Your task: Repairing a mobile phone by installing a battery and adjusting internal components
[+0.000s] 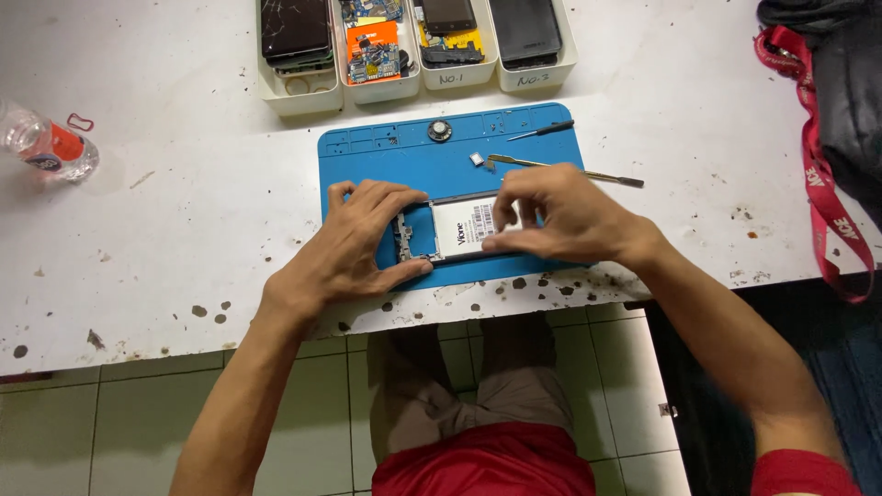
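Observation:
An opened phone with its back off lies on a blue work mat, its white battery showing. My left hand grips the phone's left end, thumb at the near edge and fingers over the far edge. My right hand holds the right end, fingertips pressing on the battery.
Metal tweezers, a small screwdriver, a round metal part and a tiny part lie on the mat's far side. Several white bins of phone parts stand behind. A plastic bottle lies left; a dark bag with red strap right.

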